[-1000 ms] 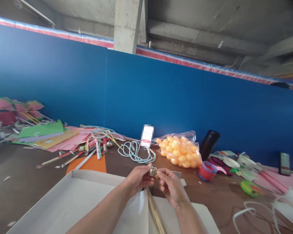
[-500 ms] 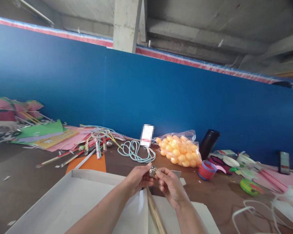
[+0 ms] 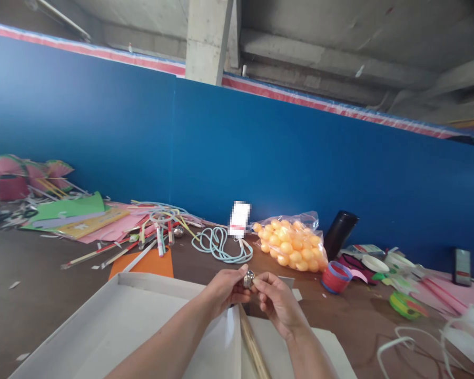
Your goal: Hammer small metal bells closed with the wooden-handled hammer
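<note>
A small shiny silver ball [image 3: 248,279], which looks like a jingle bell, is held up between my two hands. My left hand [image 3: 224,290] is closed, its thumb and fingers gripping the ball from the left. From the other side, the thumb and forefinger of my right hand [image 3: 279,301] pinch the ball's right edge, with the other fingers curled. Whether a cord or loop lies in that pinch is too small to tell. Beneath the hands, thin wooden sticks [image 3: 254,345] lie against a shallow white box [image 3: 154,329]. A similar silver ball [image 3: 178,231] rests on the brown table [image 3: 77,295].
Behind my hands are a light-blue cord coil [image 3: 217,246], a clear bag of orange balls [image 3: 290,246] and a black cylinder [image 3: 341,231]. Tape rolls [image 3: 335,276] and a green tape [image 3: 406,305] are right. Coloured paper [image 3: 69,208] and tubes lie left, before a blue partition [image 3: 300,152].
Both hands keep hold of the silver ball, which has turned slightly between the fingers. The whole view has shifted a little.
</note>
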Action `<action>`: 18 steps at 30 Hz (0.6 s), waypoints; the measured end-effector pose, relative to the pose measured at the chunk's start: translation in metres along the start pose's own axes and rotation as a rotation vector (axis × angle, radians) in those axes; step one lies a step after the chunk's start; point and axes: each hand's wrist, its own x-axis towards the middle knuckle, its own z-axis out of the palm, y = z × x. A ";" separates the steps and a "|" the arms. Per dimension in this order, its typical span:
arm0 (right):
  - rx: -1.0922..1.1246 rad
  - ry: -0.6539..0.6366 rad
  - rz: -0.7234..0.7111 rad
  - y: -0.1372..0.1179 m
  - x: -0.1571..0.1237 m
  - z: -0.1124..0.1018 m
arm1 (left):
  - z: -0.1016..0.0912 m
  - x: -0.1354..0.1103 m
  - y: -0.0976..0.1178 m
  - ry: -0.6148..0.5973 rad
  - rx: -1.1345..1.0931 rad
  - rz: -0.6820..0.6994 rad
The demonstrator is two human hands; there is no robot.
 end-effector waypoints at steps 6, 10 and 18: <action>-0.019 0.011 0.019 -0.001 -0.001 0.000 | 0.000 0.001 -0.002 0.004 0.008 -0.001; -0.037 0.021 0.034 -0.002 0.000 0.000 | -0.001 0.001 -0.002 -0.007 0.016 0.001; -0.087 0.032 0.006 0.001 0.001 0.000 | -0.002 0.002 -0.002 -0.004 0.010 0.005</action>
